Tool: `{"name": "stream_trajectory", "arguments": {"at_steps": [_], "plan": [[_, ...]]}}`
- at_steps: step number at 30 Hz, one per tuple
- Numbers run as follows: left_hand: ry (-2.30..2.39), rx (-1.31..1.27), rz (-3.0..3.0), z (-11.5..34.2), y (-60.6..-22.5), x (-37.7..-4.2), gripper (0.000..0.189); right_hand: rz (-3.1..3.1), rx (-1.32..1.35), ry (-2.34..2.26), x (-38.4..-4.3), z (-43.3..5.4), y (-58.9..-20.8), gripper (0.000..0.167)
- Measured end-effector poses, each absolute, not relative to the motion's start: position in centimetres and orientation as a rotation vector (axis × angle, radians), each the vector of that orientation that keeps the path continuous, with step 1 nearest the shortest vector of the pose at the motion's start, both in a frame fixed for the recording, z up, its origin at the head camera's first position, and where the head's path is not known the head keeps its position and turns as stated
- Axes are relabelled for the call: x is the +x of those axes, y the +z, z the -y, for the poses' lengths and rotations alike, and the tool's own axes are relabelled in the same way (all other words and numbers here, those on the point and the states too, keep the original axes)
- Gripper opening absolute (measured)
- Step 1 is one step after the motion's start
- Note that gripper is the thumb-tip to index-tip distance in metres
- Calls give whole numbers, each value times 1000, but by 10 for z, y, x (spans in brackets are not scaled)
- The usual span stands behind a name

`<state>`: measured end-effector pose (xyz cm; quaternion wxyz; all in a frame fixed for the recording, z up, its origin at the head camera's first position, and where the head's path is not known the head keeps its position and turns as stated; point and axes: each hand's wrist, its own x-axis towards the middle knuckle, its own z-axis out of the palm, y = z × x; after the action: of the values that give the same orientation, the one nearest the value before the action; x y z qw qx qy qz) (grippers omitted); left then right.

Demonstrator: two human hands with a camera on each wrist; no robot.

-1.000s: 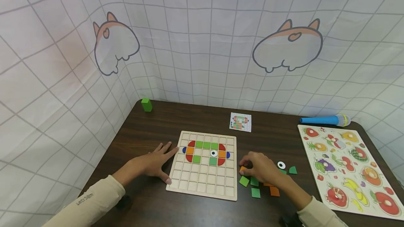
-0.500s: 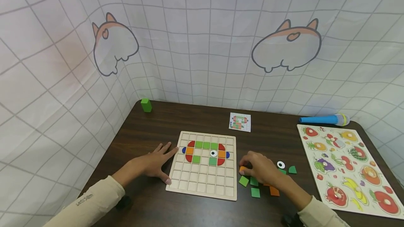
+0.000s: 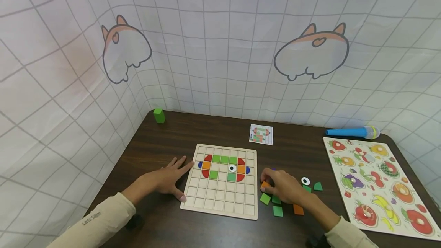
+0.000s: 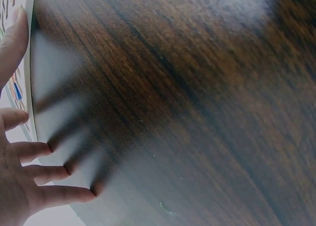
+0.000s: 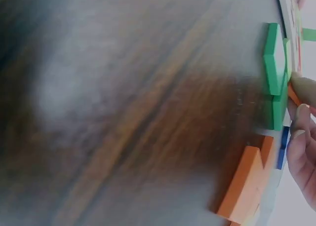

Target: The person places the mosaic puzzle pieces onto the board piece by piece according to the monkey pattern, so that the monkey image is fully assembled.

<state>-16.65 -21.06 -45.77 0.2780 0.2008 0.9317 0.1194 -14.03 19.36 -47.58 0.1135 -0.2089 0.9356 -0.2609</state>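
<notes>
A wooden grid board (image 3: 220, 204) lies on the dark table with red, orange, green and blue tiles and one eye tile (image 3: 232, 168) set in its upper rows. My left hand (image 3: 170, 178) has its fingers spread, with thumb and index fingertip at the board's left edge. In the left wrist view, the other fingertips rest on the table. Just right of the board, my right hand (image 3: 283, 186) pinches an orange square tile (image 3: 265, 185) between thumb and fingers. Loose green tiles (image 3: 265, 199) lie beside it, and part of the pile is hidden under the hand.
A loose eye tile (image 3: 305, 181) and a green quarter-round tile (image 3: 318, 186) lie right of my right hand. A picture card (image 3: 261, 134) is behind the board. Farther right are a fruit puzzle board (image 3: 379, 186) and a blue microphone (image 3: 346, 132). A green block (image 3: 159, 115) stands back left.
My right hand has shifted slightly, still with the orange tile; a bit of a blue piece now shows behind it. The left hand stays in place at the board.
</notes>
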Motion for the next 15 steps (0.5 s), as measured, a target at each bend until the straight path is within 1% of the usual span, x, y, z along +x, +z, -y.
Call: {"name": "stream_trajectory", "arguments": {"at_steps": [5,11,15], "plan": [[319,539,-2502,211,-458,-167,122,-2717,-686,-877,-143,-194,-472,21],[314,537,-2504,211,-458,-167,121,-2658,-778,-996,-149,-190,-463,12],[312,534,-2502,210,-457,-166,121,-2603,-809,-1047,-151,-184,-460,14]]}}
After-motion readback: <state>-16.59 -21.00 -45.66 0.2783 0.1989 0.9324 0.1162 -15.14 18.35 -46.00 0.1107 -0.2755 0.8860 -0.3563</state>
